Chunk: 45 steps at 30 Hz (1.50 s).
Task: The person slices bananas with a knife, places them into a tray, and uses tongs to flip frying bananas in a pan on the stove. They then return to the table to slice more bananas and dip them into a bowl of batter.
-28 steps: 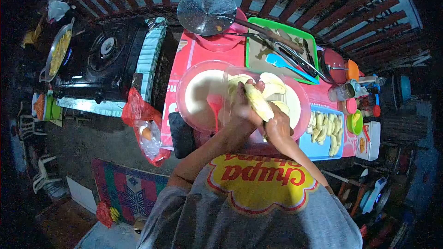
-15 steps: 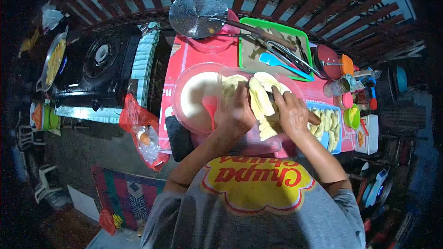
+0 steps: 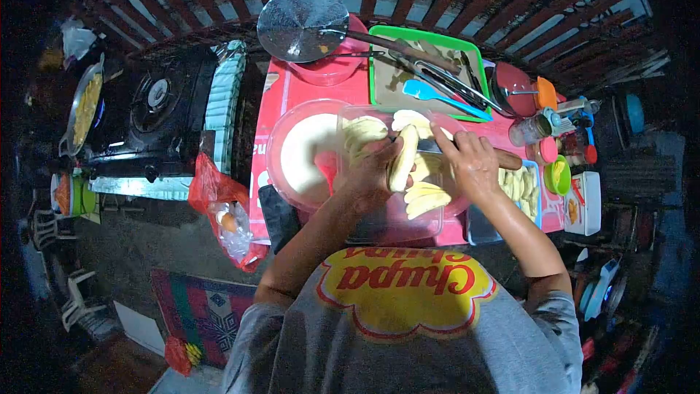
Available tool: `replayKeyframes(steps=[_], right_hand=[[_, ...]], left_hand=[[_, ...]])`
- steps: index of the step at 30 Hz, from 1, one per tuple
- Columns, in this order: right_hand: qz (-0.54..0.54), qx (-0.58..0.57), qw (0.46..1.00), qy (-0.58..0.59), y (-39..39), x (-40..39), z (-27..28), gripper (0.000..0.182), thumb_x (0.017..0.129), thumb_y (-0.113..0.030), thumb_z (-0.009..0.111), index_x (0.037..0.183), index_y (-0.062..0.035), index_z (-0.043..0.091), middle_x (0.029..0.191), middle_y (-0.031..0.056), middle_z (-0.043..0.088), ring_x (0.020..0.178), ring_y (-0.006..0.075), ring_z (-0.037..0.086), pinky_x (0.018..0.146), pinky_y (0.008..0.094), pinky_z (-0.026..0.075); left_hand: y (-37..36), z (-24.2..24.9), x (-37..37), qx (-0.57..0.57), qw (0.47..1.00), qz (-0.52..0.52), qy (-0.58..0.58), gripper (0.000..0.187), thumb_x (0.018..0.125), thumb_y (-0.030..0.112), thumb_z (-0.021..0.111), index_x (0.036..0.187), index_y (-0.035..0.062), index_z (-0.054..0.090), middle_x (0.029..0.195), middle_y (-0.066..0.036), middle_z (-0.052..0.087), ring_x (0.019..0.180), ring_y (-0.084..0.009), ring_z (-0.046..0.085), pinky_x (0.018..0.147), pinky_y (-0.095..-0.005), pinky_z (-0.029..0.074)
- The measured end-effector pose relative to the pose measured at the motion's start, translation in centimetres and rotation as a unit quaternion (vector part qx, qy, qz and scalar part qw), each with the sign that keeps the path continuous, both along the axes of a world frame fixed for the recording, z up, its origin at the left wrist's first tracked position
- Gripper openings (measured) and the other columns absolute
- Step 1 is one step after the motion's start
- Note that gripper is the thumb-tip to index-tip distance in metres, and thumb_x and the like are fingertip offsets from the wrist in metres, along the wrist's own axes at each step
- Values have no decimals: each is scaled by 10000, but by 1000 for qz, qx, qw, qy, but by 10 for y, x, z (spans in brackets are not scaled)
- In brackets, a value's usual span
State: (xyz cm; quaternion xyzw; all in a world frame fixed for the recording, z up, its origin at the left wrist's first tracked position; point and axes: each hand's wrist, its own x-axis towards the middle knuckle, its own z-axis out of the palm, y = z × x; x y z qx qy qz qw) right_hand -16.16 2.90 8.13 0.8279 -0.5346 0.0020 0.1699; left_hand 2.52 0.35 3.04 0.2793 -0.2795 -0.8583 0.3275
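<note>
Upright in my left hand (image 3: 373, 174) is a peeled banana (image 3: 405, 160), held over a clear plastic container (image 3: 412, 232). My right hand (image 3: 475, 169) grips a knife, whose brown wooden handle (image 3: 508, 160) sticks out past the palm; its blade is mostly hidden. Fanned banana slices (image 3: 426, 199) lie in the container below the hands, with more banana pieces (image 3: 364, 130) at its far side. Left of it, a round bowl of pale batter (image 3: 302, 149) holds a red ladle (image 3: 327, 169). A blue tray of banana pieces (image 3: 519, 184) stands right of my right hand.
A black stove (image 3: 157, 124) and a pan of frying food (image 3: 87, 106) are at the left. Behind the bowl, a wok-like lid (image 3: 302, 23) rests on a pink tub (image 3: 328, 69). A green tray (image 3: 430, 66) holds utensils. Jars (image 3: 530, 130) and a green cup (image 3: 558, 175) stand right.
My right hand has shifted right, away from my left hand. The banana in my left hand now stands more upright, and the slices below show fanned out.
</note>
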Motion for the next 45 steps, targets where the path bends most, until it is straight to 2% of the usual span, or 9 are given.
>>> replayKeyframes(steps=[9,15,17,18,22,25,26,29,45], right_hand=[[-16,-33,999,-11,9,-16,-1,552,643,-81,514,1183,-175,447,748,54,466,712,202,484,590,319,380],[-179,128,950,-221,26,-26,14,357,718,-137,546,1074,-116,523,736,80,522,710,227,538,669,355,426],[-235,328,780,-477,24,-5,17,329,773,-245,564,1056,-83,521,820,83,565,755,174,553,708,310,431],[-161,316,771,-528,24,-3,-3,392,771,-345,580,1029,-55,527,808,65,584,714,142,546,676,264,434],[-213,460,644,-573,30,3,-19,315,773,-249,602,981,-23,535,669,10,530,532,88,476,510,233,400],[-272,433,539,-670,42,16,-25,248,773,-196,605,927,-12,540,621,-9,491,485,55,420,446,221,358],[-286,412,487,-715,44,21,-29,235,775,-193,603,910,-11,539,593,-16,467,475,57,411,438,217,355],[-304,400,424,-753,52,33,-41,225,783,-189,594,911,-15,533,578,-24,439,463,66,401,437,223,359],[-284,421,369,-778,62,45,-52,303,728,-77,626,996,-21,496,677,0,520,521,83,464,468,213,374]], left_hand=[[2,1,-4,142,989,-29,22,341,856,307,454,1073,45,450,870,-58,519,727,-155,534,578,-277,465],[13,-52,-5,-61,996,-48,-54,314,838,272,490,1047,39,460,958,-93,512,852,-188,529,684,-309,470],[16,-68,-7,-516,853,-52,-60,276,819,200,518,1035,40,457,1008,-115,498,948,-193,500,770,-333,448],[15,-55,-8,-739,658,64,-129,283,781,120,541,1038,50,448,1086,-144,464,1028,-219,460,859,-337,394],[33,-24,0,-393,913,-24,-104,347,743,128,580,1063,57,469,1096,-118,489,1093,-259,411,925,-342,333],[14,-60,25,-723,676,1,-141,345,785,168,565,1096,56,464,1067,-121,507,1050,-244,443,891,-346,373],[18,-53,31,-491,850,-118,-152,363,812,180,544,1125,30,435,1080,-142,491,987,-227,484,830,-325,430],[27,-5,36,-132,961,-81,-229,394,815,174,541,1144,-1,412,1082,-145,487,960,-197,497,778,-277,457],[50,-14,46,-87,986,47,-132,465,769,33,561,1188,3,361,1037,-117,524,955,-164,500,805,-259,426]])
